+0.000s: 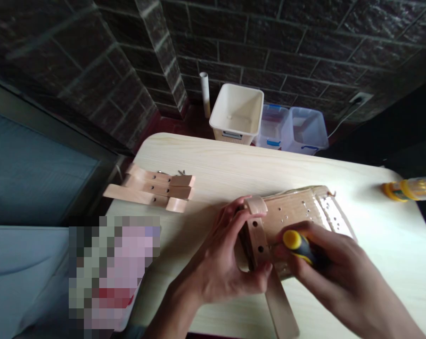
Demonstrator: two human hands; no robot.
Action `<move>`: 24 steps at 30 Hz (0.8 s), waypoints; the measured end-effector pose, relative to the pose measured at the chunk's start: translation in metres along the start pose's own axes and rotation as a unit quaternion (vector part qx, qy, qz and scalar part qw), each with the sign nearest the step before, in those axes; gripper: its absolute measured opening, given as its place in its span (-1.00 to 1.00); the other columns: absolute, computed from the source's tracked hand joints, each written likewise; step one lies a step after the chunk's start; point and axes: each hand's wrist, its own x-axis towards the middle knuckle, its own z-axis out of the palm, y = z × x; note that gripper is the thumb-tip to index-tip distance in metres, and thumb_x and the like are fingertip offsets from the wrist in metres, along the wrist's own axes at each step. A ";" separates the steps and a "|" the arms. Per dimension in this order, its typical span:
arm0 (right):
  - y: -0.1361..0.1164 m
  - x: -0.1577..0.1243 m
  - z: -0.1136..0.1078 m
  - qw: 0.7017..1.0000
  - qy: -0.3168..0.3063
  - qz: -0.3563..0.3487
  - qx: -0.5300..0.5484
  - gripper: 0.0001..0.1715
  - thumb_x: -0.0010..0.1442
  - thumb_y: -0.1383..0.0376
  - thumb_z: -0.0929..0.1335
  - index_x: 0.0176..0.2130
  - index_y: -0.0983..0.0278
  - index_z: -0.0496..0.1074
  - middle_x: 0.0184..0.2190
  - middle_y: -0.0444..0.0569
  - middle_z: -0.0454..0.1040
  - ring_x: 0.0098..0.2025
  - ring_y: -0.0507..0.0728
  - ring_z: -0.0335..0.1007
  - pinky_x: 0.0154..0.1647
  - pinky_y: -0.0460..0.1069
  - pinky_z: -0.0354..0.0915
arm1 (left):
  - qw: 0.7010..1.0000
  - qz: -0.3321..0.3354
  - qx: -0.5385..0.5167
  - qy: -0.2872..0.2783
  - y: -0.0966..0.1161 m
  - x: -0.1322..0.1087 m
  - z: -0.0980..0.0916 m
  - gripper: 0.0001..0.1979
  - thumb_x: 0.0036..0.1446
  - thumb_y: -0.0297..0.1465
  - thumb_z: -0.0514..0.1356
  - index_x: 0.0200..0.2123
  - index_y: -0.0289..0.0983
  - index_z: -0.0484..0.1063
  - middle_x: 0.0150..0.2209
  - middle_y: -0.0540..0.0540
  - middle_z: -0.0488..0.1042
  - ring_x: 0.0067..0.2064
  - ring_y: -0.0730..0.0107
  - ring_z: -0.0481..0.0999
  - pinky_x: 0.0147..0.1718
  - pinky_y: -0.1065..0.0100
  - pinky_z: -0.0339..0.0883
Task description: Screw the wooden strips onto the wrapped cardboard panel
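- Wooden strip [258,237], with two dark holes and a curved far end, lies along the left edge of a taped, pitted cardboard pad [294,207], its near end reaching past the pad over the counter [199,155].
- Left hand [230,263] has its fingers clamped on the strip, fingertips by the curved end, thumb below the holes.
- Right hand [333,263] has its fingers closed around the yellow-and-black handle of a screwdriver [292,240]; its tip is close beside the lower hole, contact unclear.
- Similar wooden pieces [159,189] sit together at the counter's left, small metal parts [182,173] just behind.
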 end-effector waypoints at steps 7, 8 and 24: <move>0.003 0.000 -0.001 0.972 -0.092 -0.111 -0.186 -0.74 0.09 0.37 0.44 -0.19 0.12 0.61 -0.44 -0.15 0.65 -0.56 0.03 0.51 -0.56 -0.16 0.38 | 1.000 -0.002 0.001 -0.005 -0.005 -0.004 -0.002 -0.23 -0.08 -0.19 0.40 0.22 -0.14 0.29 0.35 -0.22 0.22 0.41 -0.12 0.16 0.38 -0.14 0.13; 0.008 -0.001 -0.001 0.969 -0.094 -0.114 -0.199 -0.77 0.12 0.35 0.42 -0.18 0.14 0.59 -0.43 -0.15 0.65 -0.56 0.03 0.51 -0.56 -0.17 0.38 | 1.000 -0.003 -0.001 -0.002 -0.006 -0.004 -0.002 -0.21 -0.11 -0.19 0.42 0.21 -0.12 0.29 0.35 -0.21 0.22 0.41 -0.12 0.15 0.39 -0.14 0.11; 0.005 -0.002 -0.006 0.865 -0.168 -0.294 -0.370 -0.74 0.39 0.36 0.25 -0.01 0.24 0.47 -0.24 0.01 0.63 -0.41 0.07 0.58 -0.50 -0.11 0.42 | 1.000 0.000 -0.005 -0.005 -0.007 -0.010 -0.004 -0.16 -0.14 -0.13 0.46 0.22 -0.07 0.28 0.38 -0.13 0.20 0.47 0.05 0.07 0.45 0.02 0.03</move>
